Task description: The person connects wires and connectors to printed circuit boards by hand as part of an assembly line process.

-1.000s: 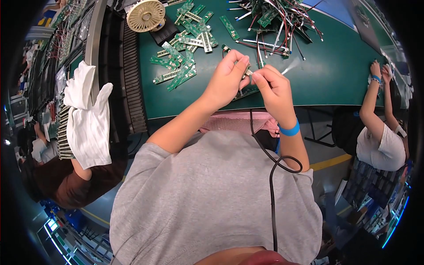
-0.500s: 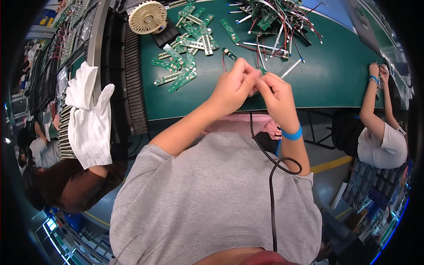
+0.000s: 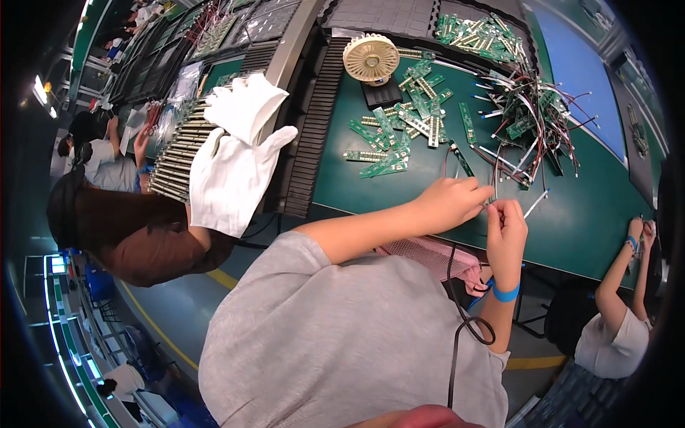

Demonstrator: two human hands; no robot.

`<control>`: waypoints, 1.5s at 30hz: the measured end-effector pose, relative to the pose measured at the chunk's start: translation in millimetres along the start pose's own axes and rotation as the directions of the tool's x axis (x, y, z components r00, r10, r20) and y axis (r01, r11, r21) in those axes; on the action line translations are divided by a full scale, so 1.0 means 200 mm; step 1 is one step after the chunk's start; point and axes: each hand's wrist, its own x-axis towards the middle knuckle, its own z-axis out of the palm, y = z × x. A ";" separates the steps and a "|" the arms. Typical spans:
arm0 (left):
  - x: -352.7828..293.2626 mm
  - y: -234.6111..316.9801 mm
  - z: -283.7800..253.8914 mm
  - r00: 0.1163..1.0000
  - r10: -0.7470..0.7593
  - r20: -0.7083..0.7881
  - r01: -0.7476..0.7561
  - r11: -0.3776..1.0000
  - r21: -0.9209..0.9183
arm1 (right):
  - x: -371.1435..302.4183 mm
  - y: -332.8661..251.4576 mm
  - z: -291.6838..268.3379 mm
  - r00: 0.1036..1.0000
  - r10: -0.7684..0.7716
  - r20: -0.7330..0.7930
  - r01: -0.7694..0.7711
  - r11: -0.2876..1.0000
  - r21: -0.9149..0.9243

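Observation:
My left hand point(image 3: 457, 205) and my right hand point(image 3: 508, 227) meet fingertip to fingertip over the near edge of the green work table point(image 3: 357, 187). Both are closed in a pinch at thin wires point(image 3: 495, 171), which run up from the fingers toward a tangle of wired boards. What exactly lies between the fingertips is too small to make out. Just beyond my left hand lies a narrow green circuit board point(image 3: 462, 160) with a thin red wire looping down beside it. A white flat cable point(image 3: 536, 204) sticks out past my right hand. My right wrist wears a blue band.
Loose circuit boards point(image 3: 399, 135) lie scattered beyond my left hand, near a cream fan point(image 3: 371, 60). A wired-board pile point(image 3: 531, 118) lies farther right. White-gloved hands point(image 3: 232, 175) of a person are at left beside a black ribbed rail point(image 3: 314, 135); another person's hands point(image 3: 637, 232) are at right.
The view has swung left, so table and hands appear farther right and lower. My fingertips stay together, with the left hand now turned flatter. A tray of boards at the back has come into view.

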 end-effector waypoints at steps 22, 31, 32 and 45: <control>0.07 -0.04 0.00 0.976 -0.051 0.212 0.030 0.994 0.101 | -0.03 0.15 0.03 0.894 -0.205 -0.399 0.114 0.964 -0.242; 0.06 0.03 -0.05 0.903 -0.287 0.320 0.363 0.908 -0.210 | -0.02 0.47 -0.08 0.788 0.339 -0.514 -0.229 0.936 0.267; 0.06 0.04 -0.06 0.898 -0.277 0.342 0.362 0.907 -0.216 | -0.02 0.48 -0.08 0.802 0.415 -0.431 -0.207 0.868 0.451; 0.00 0.02 -0.04 0.907 -0.312 0.283 0.412 0.519 -0.749 | -0.06 0.16 -0.11 0.918 0.354 0.176 -0.385 0.695 0.607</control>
